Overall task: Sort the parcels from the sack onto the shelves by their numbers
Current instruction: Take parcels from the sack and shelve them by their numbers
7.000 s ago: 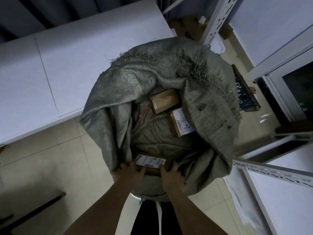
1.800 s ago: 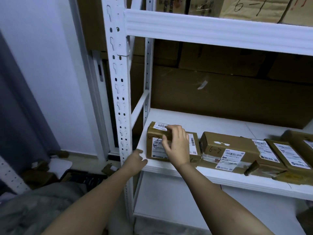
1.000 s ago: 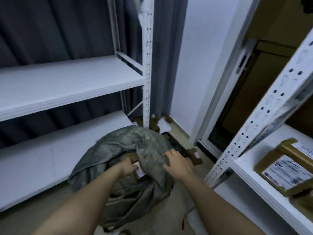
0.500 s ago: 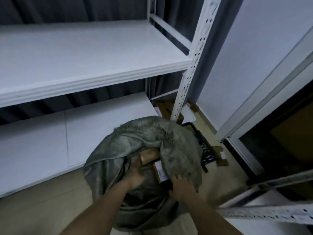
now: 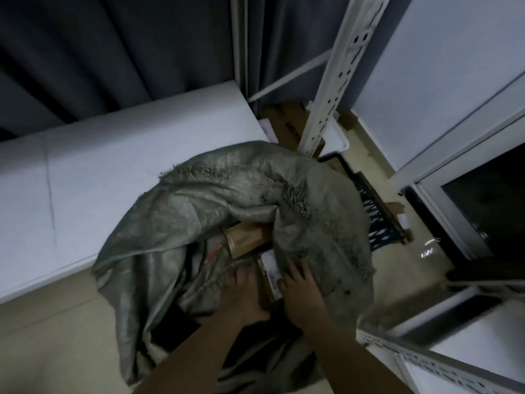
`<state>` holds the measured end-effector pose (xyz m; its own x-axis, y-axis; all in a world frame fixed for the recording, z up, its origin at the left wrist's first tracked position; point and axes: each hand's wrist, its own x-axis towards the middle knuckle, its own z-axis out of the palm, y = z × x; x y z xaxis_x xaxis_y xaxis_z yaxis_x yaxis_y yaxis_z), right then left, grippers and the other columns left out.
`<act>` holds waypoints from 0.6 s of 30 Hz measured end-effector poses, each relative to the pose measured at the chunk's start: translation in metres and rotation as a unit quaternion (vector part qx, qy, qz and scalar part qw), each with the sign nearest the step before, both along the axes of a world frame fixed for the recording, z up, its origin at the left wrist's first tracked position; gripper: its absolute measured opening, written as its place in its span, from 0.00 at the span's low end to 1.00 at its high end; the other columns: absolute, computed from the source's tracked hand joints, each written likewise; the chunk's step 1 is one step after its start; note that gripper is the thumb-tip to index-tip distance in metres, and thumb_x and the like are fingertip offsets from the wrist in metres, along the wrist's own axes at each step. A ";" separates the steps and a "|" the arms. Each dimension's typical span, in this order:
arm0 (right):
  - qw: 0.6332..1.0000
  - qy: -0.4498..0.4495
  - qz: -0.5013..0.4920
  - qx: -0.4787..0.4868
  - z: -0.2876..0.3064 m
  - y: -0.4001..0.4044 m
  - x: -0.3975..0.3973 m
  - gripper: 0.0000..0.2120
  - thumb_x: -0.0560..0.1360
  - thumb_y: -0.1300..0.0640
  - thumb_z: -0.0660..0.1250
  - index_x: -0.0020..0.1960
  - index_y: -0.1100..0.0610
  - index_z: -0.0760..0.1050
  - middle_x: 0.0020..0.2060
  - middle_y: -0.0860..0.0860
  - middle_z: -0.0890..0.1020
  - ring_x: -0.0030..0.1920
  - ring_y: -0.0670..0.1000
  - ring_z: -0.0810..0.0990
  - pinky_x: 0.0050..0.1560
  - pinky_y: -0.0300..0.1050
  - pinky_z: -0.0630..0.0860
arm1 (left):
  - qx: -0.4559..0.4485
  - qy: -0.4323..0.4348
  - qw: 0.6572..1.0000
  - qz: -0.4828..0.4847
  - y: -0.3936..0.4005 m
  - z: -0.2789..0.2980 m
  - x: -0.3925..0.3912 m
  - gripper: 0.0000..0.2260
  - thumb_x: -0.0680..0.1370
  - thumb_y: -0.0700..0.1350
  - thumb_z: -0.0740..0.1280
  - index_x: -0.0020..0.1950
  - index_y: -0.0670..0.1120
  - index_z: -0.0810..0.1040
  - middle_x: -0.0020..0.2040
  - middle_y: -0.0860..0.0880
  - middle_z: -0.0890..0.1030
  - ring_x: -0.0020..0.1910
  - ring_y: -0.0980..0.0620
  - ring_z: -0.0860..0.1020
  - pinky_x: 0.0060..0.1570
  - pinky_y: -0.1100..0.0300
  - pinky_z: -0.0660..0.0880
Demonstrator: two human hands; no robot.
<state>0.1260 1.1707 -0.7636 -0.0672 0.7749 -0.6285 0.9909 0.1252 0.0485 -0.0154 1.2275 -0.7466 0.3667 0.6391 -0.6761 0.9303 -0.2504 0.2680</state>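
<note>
The grey woven sack (image 5: pixel 199 211) lies open on the floor in front of me. Inside it sits a plain brown parcel (image 5: pixel 245 237), and nearer to me a brown parcel with a white label (image 5: pixel 271 270). Both my hands reach into the sack's mouth, one on each side of the labelled parcel. My left hand (image 5: pixel 244 291) grips its left edge, its fingertips deep in the folds. My right hand (image 5: pixel 301 288) rests with spread fingers on the parcel's right edge and the sack cloth beside it.
A low white shelf board (image 5: pixel 99 172) runs on the left behind the sack, with a perforated white upright (image 5: pixel 332 89) at its corner. Flattened cardboard (image 5: pixel 289 123) and a dark crate (image 5: pixel 377 223) lie on the floor beyond. Another white shelf (image 5: pixel 454 362) stands at the lower right.
I have turned back from the shelf to the sack. Over the last second my view tilted down, and both hands moved deeper into the sack, onto the labelled parcel.
</note>
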 end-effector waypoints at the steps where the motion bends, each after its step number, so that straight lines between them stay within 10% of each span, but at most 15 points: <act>1: 1.000 -0.011 -0.003 0.022 0.001 0.005 0.005 0.29 0.81 0.46 0.55 0.78 0.57 0.55 0.78 0.56 0.55 0.78 0.60 0.42 0.74 0.62 0.33 | 0.001 -0.005 1.000 -0.010 0.002 -0.010 0.004 0.50 0.67 0.58 0.74 0.78 0.45 0.46 0.77 0.42 0.49 0.75 0.39 0.54 0.72 0.45 0.58; 8: 0.994 -0.075 -0.010 0.080 -0.028 -0.003 0.048 0.32 0.82 0.50 0.50 0.78 0.60 0.39 0.78 0.57 0.46 0.77 0.58 0.38 0.66 0.60 0.25 | 0.022 0.043 0.988 -0.148 0.008 -0.076 0.045 0.60 0.65 0.67 0.72 0.75 0.49 0.28 0.74 0.36 0.31 0.74 0.33 0.34 0.71 0.38 0.43; 18: 0.994 -0.064 -0.006 0.087 -0.033 -0.006 0.052 0.31 0.82 0.50 0.49 0.78 0.64 0.41 0.78 0.60 0.49 0.77 0.59 0.41 0.66 0.60 0.26 | 0.098 0.101 0.972 -0.191 0.012 -0.107 0.058 0.57 0.66 0.75 0.60 0.75 0.46 0.28 0.75 0.33 0.40 0.74 0.33 0.44 0.72 0.37 0.46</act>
<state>0.1776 1.1646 -0.7966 0.0149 0.8733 -0.4869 0.9767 0.0915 0.1940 0.0427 1.2393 -0.8533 0.4751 0.6065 -0.6375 0.7885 -0.6150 0.0026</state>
